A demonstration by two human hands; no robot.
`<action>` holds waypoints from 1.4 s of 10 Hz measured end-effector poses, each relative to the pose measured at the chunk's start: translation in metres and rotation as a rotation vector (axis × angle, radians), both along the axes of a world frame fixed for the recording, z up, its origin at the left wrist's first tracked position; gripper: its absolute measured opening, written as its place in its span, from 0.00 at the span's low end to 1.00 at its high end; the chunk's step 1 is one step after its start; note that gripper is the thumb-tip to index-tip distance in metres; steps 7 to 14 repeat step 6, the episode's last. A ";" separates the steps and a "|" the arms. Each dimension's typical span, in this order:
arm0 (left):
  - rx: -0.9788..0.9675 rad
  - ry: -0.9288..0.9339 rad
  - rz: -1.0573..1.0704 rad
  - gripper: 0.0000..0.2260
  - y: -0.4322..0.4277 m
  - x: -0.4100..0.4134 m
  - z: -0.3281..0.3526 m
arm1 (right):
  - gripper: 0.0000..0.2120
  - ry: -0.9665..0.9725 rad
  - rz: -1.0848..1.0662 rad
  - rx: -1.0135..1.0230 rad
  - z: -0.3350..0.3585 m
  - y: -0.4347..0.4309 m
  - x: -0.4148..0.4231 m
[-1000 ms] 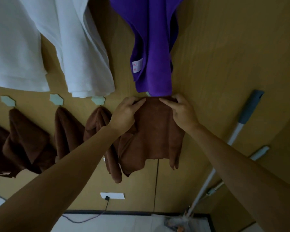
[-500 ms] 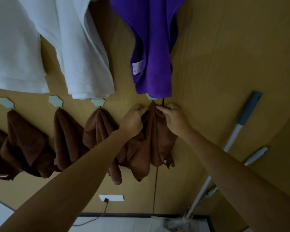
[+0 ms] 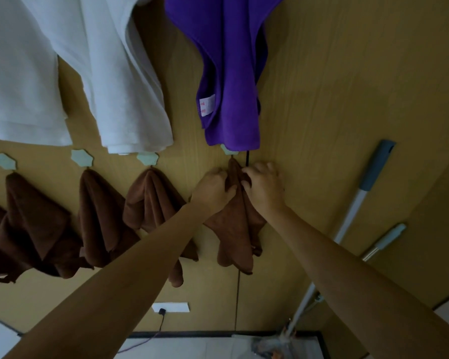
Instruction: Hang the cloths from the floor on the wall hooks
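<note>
The brown cloth (image 3: 237, 229) hangs bunched on the wall directly below the purple towel (image 3: 233, 73), its gathered top reaching a pale green hook (image 3: 227, 150) that peeks out under the towel's hem. The left hand (image 3: 213, 189) grips the bunched top from one side with curled fingers, and the right hand (image 3: 265, 189) pinches it from the other. The purple towel carries a white tag (image 3: 207, 104) with pinkish print too small to read; left of the towel hang white towels (image 3: 130, 86), below-left a row of other brown cloths (image 3: 151, 200), and to its right leans a mop handle (image 3: 358, 203).
</note>
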State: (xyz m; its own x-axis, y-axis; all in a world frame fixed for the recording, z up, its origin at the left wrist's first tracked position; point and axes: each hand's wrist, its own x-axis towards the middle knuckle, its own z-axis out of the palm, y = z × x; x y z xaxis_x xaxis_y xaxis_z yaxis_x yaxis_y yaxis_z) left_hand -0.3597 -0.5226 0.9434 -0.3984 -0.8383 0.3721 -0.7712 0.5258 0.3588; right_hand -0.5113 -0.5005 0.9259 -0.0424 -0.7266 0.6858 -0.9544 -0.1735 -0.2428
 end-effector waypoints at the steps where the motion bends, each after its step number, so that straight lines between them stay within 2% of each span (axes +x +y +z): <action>1: 0.118 0.041 -0.003 0.09 0.005 0.002 0.000 | 0.11 -0.135 0.069 0.153 0.002 0.003 0.002; 2: 0.174 0.072 -0.024 0.12 0.010 0.006 0.001 | 0.13 -0.275 0.142 0.323 0.001 0.006 0.003; 4: 0.186 0.054 -0.009 0.22 0.020 0.015 -0.007 | 0.20 -0.303 0.172 0.342 -0.008 0.015 0.002; 6: -0.095 -0.222 0.128 0.30 0.030 0.027 -0.012 | 0.26 -0.268 0.181 0.228 -0.009 0.023 0.004; 14: -0.095 -0.222 0.128 0.30 0.030 0.027 -0.012 | 0.26 -0.268 0.181 0.228 -0.009 0.023 0.004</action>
